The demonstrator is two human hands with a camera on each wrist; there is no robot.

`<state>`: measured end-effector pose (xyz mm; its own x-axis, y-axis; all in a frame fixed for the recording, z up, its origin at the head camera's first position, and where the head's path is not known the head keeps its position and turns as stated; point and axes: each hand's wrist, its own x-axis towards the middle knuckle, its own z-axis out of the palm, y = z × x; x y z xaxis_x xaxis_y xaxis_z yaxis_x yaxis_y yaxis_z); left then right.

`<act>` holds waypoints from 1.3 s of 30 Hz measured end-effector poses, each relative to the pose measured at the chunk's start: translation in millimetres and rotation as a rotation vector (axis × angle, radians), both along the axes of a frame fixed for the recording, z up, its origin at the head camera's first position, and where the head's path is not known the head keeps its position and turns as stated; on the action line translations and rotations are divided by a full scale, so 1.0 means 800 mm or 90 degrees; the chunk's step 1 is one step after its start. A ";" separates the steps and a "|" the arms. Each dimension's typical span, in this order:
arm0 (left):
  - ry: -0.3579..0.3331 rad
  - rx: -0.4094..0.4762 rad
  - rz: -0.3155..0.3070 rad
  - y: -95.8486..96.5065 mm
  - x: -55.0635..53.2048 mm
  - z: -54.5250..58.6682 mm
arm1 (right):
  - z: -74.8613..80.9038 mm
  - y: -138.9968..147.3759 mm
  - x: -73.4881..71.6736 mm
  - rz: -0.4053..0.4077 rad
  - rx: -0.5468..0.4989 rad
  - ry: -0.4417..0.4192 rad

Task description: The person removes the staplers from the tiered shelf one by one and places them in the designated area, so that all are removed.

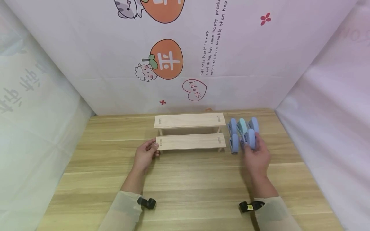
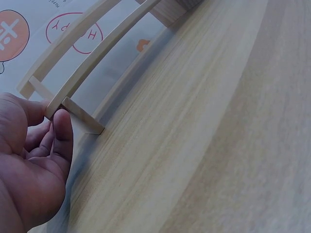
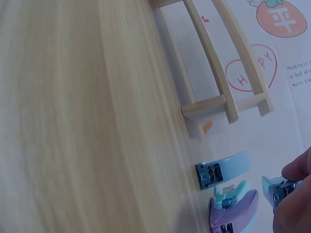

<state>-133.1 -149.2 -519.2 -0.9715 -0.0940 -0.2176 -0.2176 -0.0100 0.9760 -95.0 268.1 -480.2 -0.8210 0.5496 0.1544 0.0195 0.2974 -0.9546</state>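
Note:
A small two-tier wooden rack, with a front board (image 1: 190,141) and a higher rear board (image 1: 189,121), stands at the middle back of the table. My left hand (image 1: 144,156) pinches the left end of the front board between thumb and fingers, as the left wrist view shows. At the right, my right hand (image 1: 258,157) grips a blue plastic clip (image 1: 251,139) by its sides. Its metal spring part shows in the right wrist view. Around it are several other clips: blue ones (image 1: 234,143), (image 1: 232,125) and a mint one (image 1: 242,126).
Another blue clip (image 1: 253,123) stands behind the held one, at the far right. The wood-grain table (image 1: 185,189) meets a printed white cloth (image 1: 237,89) at its back edge. More white cloth hangs on both sides.

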 end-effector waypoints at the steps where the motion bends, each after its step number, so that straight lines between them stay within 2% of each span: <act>1: 0.001 -0.001 0.000 0.000 0.000 0.000 | 0.000 0.001 0.000 -0.001 -0.008 0.003; 8: 0.008 0.001 -0.003 0.000 0.001 -0.002 | -0.002 0.013 0.004 -0.019 -0.013 -0.025; 13: 0.005 0.007 -0.006 0.000 0.001 -0.002 | -0.004 0.021 0.004 -0.035 0.008 -0.018; 22: 0.000 0.007 -0.009 -0.001 -0.001 0.001 | -0.007 0.034 0.001 -0.054 -0.012 -0.013; 29: 0.002 0.000 -0.011 0.000 0.000 -0.001 | -0.017 0.047 -0.004 -0.057 -0.049 -0.075; 39: -0.005 -0.002 -0.013 0.000 0.000 0.000 | -0.018 0.061 -0.015 -0.048 -0.089 -0.135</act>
<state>-133.1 -149.4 -519.0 -0.9715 -0.0752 -0.2247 -0.2252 -0.0019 0.9743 -107.4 316.7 -494.9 -0.7829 0.6142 -0.0991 0.2408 0.1523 -0.9586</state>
